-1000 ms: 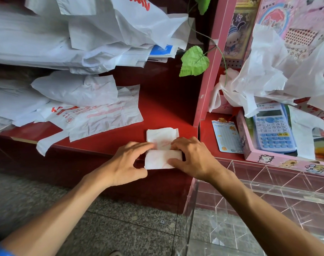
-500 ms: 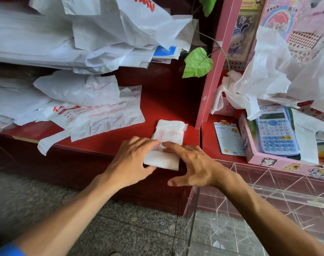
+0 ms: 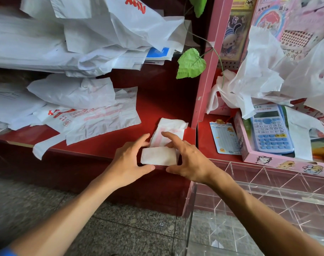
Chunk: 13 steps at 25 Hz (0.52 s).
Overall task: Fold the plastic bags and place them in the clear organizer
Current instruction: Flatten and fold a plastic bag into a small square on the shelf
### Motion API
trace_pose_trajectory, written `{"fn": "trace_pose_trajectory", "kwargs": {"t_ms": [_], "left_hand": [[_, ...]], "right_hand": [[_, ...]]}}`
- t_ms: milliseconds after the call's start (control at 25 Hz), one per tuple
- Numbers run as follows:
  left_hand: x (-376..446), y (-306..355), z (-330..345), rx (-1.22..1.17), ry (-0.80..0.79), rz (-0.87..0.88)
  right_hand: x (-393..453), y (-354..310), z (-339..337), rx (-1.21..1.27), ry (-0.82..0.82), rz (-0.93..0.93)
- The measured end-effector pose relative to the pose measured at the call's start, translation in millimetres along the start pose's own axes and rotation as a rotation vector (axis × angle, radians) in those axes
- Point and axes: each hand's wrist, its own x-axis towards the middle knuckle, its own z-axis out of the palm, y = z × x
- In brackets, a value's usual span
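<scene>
Bag [image 3: 164,145] lengthwise away, near end folded.

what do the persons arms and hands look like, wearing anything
Both forearms are bare, with no gloves, watch or rings visible on the left hand or right hand. A bit of blue sleeve shows at the left arm's upper end; the right arm's upper end is out of frame.

Pink divider [image 3: 203,85] close beside right hand [image 3: 190,159]
</scene>
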Motion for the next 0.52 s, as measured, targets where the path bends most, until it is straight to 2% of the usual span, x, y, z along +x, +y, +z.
{"fn": "trace_pose_trajectory", "kwargs": {"t_ms": [160, 280, 400, 520], "left_hand": [[5, 0, 3, -0.029, 0.051, 0.044], [2, 2, 3, -0.050, 0.006, 0.054], [-1, 4, 2, -0.060, -0.026, -0.019], [0, 11, 0, 0.017, -0.004, -0.007]], "right_hand": [[2, 3, 4, -0.043, 0.086, 0.090], [2, 3, 0, -0.034, 0.057, 0.128], [1, -1, 0, -0.049, 0.039, 0.085], [1, -2, -1, 0.119, -0.011, -0.050]]}}
